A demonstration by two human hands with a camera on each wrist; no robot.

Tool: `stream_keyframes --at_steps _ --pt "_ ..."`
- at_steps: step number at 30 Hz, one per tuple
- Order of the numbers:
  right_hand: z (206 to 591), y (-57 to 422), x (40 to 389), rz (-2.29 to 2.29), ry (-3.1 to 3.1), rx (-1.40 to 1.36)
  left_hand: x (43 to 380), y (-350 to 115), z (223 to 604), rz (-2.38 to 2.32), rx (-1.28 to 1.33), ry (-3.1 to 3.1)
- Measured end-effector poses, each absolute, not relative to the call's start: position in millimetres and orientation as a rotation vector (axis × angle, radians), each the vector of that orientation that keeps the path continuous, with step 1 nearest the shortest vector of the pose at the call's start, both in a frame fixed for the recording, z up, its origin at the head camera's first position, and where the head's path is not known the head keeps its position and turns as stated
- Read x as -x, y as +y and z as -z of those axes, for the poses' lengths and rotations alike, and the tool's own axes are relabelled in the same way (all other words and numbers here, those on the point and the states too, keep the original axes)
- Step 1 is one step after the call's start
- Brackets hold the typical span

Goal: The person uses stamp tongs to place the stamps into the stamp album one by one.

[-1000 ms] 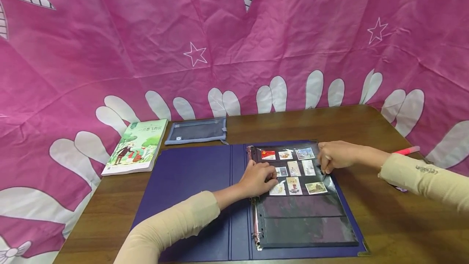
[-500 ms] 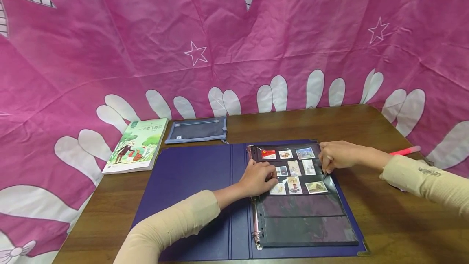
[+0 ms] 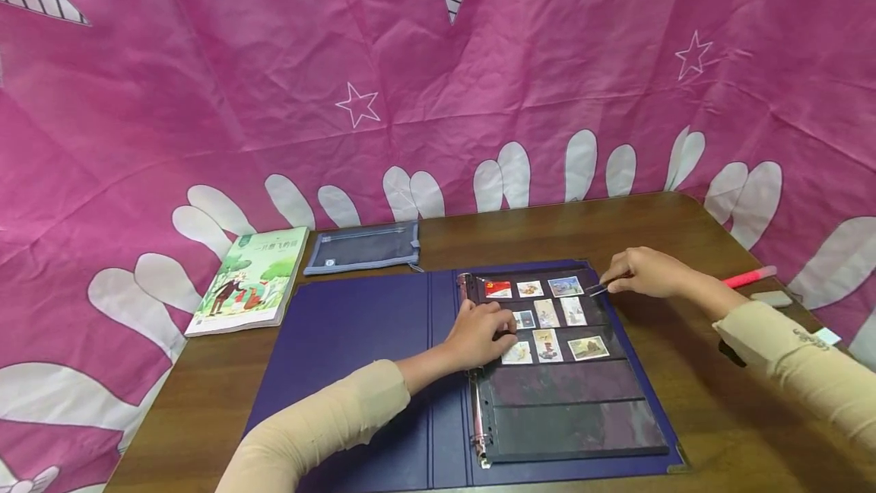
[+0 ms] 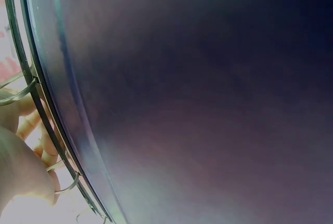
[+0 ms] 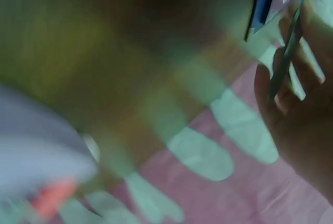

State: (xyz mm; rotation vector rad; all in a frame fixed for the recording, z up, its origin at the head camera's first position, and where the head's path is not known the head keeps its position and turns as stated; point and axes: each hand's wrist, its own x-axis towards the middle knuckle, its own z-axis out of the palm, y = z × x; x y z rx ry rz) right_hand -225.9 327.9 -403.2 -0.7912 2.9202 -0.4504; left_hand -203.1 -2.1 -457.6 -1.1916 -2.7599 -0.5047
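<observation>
A dark blue stamp album (image 3: 356, 348) lies spread on the table, a black pocket page (image 3: 568, 386) over its right cover. Three rows of stamps show in the upper pockets, a red stamp (image 3: 497, 290) at the top left and a brownish one (image 3: 588, 348) lower right. My left hand (image 3: 481, 335) rests on the page beside the ring spine, partly covering the left stamps. Metal rings (image 4: 21, 91) curve close by it in the left wrist view. My right hand (image 3: 646, 272) pinches tweezers (image 5: 286, 57), tips over the page's upper right edge, nothing clearly between them.
A green picture book (image 3: 249, 280) lies at the left, with a blue zip pouch (image 3: 366, 246) behind the album. On the right are a pink pen (image 3: 749, 277) and a pale block (image 3: 772, 298), near the table edge. A pink curtain (image 3: 438, 74) hangs behind.
My right hand has moved up and to the right from the brownish stamp, lifting the tweezers off the pockets and turning them toward the top-right stamp. The left hand stays in place.
</observation>
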Motion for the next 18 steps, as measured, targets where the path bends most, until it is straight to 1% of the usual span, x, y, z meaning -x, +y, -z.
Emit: stream_keyframes --at_steps 3,7,13,18 --pt "414.4 332.9 225.6 0.498 3.045 0.532 203.5 -2.0 459.1 0.502 1.208 -2.749" --pt "428.2 331.0 236.9 0.606 3.064 0.212 203.8 -8.9 460.9 0.501 1.21 -2.787" --pt "434.2 340.3 263.2 0.613 3.119 -0.058 207.4 -12.0 458.5 0.55 1.255 -2.818" --pt "440.0 350.5 273.7 0.535 3.074 -0.203 206.5 -10.9 460.2 0.602 1.323 -2.846"
